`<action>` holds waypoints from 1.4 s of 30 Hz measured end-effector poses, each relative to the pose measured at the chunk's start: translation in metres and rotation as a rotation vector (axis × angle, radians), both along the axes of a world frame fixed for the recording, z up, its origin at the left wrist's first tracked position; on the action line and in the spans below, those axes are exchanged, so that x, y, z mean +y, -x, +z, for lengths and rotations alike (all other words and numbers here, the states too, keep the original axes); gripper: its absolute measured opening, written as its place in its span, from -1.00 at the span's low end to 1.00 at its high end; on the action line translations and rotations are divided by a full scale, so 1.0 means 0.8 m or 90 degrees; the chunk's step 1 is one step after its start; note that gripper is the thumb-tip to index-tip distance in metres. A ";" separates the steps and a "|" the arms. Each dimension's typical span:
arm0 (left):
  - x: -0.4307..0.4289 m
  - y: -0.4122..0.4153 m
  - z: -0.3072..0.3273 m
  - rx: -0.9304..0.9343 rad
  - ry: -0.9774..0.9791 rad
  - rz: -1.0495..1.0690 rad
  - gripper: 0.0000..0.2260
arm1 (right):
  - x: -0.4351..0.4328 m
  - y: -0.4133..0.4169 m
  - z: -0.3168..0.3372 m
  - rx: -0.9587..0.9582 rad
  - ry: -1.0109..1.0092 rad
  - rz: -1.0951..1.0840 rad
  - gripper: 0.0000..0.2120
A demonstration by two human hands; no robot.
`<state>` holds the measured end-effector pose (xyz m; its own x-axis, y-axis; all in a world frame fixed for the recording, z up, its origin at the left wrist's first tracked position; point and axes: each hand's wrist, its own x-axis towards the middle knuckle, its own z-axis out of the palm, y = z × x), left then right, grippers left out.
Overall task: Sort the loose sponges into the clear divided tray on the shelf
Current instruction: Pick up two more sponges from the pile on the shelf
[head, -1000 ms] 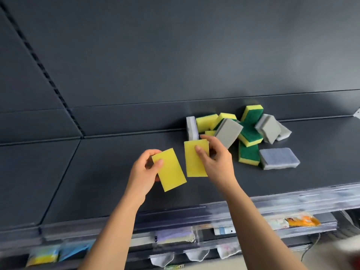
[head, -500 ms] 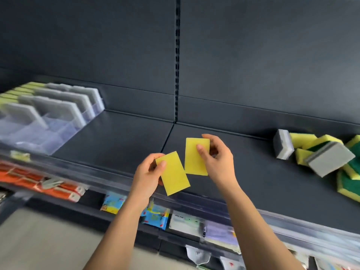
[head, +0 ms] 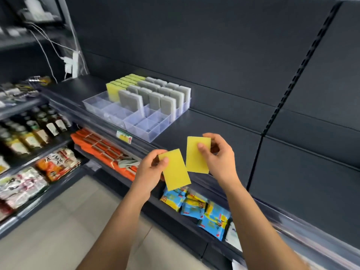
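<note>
My left hand (head: 151, 168) grips one yellow sponge (head: 176, 173) by its upper left corner. My right hand (head: 219, 154) pinches a second yellow sponge (head: 196, 156) by its top right edge. Both sponges face me, side by side, over the front edge of the dark shelf (head: 214, 123). The clear divided tray (head: 153, 131) stands on the shelf up and to the left of my hands. Its back rows hold upright yellow sponges (head: 116, 88) on the left and grey sponges (head: 155, 94) on the right; the front compartments hold nothing. The loose pile is out of view.
Below the shelf lie orange packs (head: 101, 147) and blue-yellow packets (head: 202, 209). Bottles (head: 33, 131) and bagged goods (head: 23, 184) fill the racks at the left. White cables and a plug (head: 72, 63) hang at the shelf's far left end.
The view has swung left along the shelf: the loose sponge pile left the frame and the tray came into full view. Both hands keep their yellow sponges.
</note>
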<state>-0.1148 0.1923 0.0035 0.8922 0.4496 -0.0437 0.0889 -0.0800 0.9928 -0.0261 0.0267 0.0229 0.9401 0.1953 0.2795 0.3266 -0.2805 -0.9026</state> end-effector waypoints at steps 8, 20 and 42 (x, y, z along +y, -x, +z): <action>0.119 0.002 -0.001 0.021 -0.007 0.063 -0.83 | 0.129 -0.018 0.001 0.009 0.004 0.085 -0.83; 0.293 -0.093 0.010 0.023 -0.034 0.088 -0.87 | 0.306 -0.125 0.010 -0.001 -0.001 0.130 -0.82; 0.582 -0.268 0.039 0.073 -0.071 -0.099 -0.86 | 0.560 -0.257 0.034 -0.009 0.070 0.053 -0.78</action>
